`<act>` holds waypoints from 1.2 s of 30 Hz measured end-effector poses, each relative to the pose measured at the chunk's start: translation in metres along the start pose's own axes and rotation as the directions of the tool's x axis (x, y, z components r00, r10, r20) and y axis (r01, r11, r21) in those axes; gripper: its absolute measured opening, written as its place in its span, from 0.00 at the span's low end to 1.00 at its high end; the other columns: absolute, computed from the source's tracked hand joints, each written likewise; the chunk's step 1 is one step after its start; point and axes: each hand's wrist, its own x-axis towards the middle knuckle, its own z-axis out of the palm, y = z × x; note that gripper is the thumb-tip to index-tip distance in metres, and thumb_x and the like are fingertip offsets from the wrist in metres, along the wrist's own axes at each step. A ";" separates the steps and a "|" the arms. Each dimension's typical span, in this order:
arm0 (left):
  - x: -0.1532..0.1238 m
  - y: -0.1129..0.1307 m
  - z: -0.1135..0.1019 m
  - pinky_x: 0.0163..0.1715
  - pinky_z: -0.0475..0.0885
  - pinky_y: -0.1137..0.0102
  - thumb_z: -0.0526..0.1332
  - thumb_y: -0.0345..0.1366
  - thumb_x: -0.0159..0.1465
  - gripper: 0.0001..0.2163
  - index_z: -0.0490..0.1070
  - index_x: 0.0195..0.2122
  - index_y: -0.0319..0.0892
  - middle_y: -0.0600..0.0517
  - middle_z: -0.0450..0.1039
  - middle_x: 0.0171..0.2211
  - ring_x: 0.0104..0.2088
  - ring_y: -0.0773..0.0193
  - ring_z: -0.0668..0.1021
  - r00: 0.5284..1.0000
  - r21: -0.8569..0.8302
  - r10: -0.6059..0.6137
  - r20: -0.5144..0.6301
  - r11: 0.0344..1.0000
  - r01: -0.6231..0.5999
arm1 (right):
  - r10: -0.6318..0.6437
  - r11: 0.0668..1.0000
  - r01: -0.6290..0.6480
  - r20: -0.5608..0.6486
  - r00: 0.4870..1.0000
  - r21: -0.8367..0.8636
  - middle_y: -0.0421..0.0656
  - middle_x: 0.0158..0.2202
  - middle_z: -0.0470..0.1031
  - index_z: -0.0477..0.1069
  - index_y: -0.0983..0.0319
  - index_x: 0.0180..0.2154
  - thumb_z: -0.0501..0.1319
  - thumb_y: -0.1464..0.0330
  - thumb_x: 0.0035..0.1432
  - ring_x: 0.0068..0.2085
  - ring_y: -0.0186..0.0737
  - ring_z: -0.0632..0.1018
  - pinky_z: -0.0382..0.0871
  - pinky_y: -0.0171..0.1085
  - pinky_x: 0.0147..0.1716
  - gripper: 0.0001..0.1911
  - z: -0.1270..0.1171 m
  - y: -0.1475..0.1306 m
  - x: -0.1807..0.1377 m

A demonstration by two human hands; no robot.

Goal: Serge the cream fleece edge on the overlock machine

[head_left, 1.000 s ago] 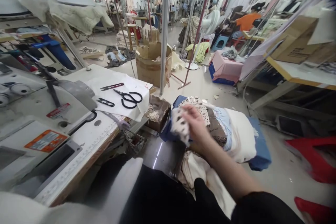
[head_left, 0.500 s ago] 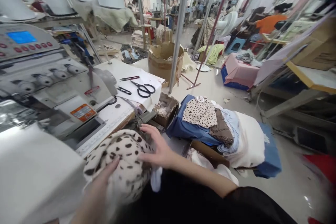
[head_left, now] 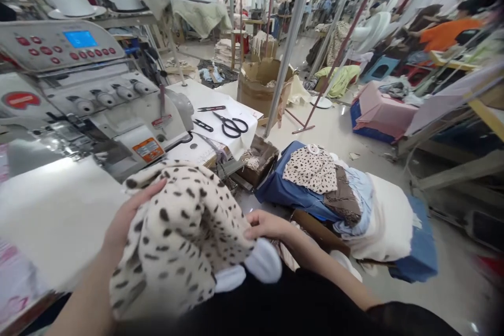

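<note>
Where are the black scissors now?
In the head view, the scissors lie on a white sheet on the table right of the overlock machine, just right of the snips.

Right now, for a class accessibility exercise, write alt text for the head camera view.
A person's left hand and right hand hold a bunched cream fabric with dark spots in front of an overlock sewing machine. To the right lies a stack of folded fabrics on blue cloth; black-handled scissors rest on white paper.
</note>
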 end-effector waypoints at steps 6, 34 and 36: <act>0.013 -0.033 0.057 0.43 0.69 0.60 0.50 0.53 0.58 0.25 0.67 0.45 0.37 0.44 0.73 0.38 0.44 0.55 0.74 0.876 -0.373 -0.237 0.419 0.835 0.404 | -0.050 0.920 0.181 -0.354 0.934 0.347 0.43 0.22 0.74 0.71 0.64 0.29 0.56 0.58 0.51 0.29 0.42 0.77 0.71 0.43 0.35 0.15 0.001 -0.013 0.013; -0.028 -0.090 0.072 0.42 0.64 0.70 0.60 0.37 0.56 0.16 0.65 0.45 0.43 0.49 0.66 0.40 0.39 0.65 0.70 0.931 -0.110 0.365 -0.011 0.925 -0.364 | 0.007 0.771 0.288 -0.460 0.888 0.568 0.40 0.34 0.77 0.70 0.62 0.38 0.60 0.73 0.48 0.34 0.37 0.76 0.71 0.35 0.30 0.12 0.059 0.008 0.038; -0.037 -0.093 0.071 0.39 0.64 0.71 0.57 0.39 0.59 0.10 0.68 0.38 0.40 0.50 0.67 0.33 0.34 0.66 0.70 0.920 -0.129 0.392 0.016 0.913 -0.387 | -0.057 0.714 0.413 -0.541 0.839 0.566 0.40 0.35 0.77 0.70 0.61 0.39 0.59 0.74 0.47 0.35 0.37 0.76 0.71 0.34 0.30 0.13 0.055 0.000 0.040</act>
